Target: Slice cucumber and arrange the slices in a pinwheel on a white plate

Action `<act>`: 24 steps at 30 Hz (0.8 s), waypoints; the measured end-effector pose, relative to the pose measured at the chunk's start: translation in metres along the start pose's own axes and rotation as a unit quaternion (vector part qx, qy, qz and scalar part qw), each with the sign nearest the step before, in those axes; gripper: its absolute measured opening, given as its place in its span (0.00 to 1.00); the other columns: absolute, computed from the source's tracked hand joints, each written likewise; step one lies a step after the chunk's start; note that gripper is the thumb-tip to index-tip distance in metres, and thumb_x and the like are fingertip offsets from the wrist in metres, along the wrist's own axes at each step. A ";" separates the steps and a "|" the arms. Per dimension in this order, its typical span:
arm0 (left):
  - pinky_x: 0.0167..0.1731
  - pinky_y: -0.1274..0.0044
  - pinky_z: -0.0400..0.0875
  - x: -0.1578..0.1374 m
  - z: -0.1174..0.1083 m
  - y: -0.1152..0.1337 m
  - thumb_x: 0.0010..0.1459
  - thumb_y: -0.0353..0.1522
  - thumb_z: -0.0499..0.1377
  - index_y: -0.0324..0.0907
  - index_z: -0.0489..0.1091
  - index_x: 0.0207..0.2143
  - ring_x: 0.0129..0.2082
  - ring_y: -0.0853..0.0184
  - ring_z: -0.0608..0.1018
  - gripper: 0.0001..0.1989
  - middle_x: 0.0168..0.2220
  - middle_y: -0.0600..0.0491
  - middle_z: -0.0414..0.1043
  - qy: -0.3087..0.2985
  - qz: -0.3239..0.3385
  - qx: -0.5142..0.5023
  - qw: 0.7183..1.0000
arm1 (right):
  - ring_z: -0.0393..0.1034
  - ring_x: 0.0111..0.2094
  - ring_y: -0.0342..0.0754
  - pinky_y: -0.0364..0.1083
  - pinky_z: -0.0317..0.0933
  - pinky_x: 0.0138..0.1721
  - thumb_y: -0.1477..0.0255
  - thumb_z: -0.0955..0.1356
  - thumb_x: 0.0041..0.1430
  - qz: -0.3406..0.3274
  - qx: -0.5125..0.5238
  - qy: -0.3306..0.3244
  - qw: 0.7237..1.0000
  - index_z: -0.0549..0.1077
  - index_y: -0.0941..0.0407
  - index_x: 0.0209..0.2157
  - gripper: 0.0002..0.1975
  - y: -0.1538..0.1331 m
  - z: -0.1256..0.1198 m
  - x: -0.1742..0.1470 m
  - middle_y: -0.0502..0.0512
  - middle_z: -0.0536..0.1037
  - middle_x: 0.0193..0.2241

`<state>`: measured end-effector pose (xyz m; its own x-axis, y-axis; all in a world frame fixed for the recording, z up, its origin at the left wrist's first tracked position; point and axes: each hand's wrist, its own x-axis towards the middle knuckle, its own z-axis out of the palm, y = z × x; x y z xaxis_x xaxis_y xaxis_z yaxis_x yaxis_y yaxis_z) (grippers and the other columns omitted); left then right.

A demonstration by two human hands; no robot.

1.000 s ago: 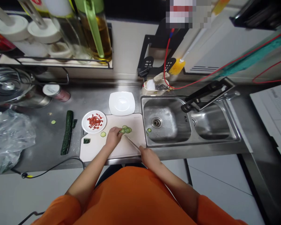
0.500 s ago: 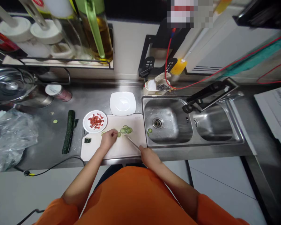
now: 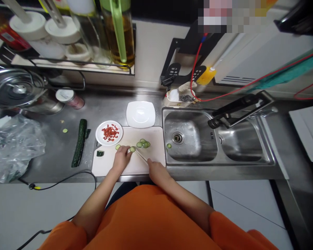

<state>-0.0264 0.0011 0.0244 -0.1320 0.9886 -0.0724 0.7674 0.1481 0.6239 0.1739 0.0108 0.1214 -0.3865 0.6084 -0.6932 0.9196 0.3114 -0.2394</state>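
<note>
On the white cutting board, my left hand pinches a cucumber slice between thumb and fingers. My right hand is closed around the handle of a knife, whose blade tip reaches up to that slice. Just beyond lies a small pile of cucumber slices. One loose cucumber slice rests by my left knuckles, and a dark green cucumber end piece is farther left. A round white plate with chopped red pieces overlaps the board's back left corner.
A square white plate stands behind the board. To the right is a double steel sink with a cucumber slice in it. A whole cucumber, a clear plastic bag and a black cable are on the left.
My right hand has brought the knife left, so its tip now meets the slice in my left hand. One of the slices at the sink's left edge no longer shows.
</note>
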 end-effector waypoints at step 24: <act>0.41 0.72 0.68 0.001 0.004 -0.003 0.53 0.31 0.57 0.41 0.71 0.38 0.36 0.63 0.73 0.09 0.35 0.48 0.71 0.018 0.007 -0.018 1.000 | 0.71 0.43 0.52 0.45 0.61 0.38 0.84 0.57 0.57 0.023 0.024 -0.018 0.999 0.61 0.59 0.48 0.18 -0.015 0.008 0.005 0.63 0.75 0.37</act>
<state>-0.0262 0.0022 0.0197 -0.1448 0.9888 -0.0361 0.7466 0.1331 0.6518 0.1586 0.0030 0.1157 -0.3423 0.5939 -0.7281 0.9388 0.2489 -0.2383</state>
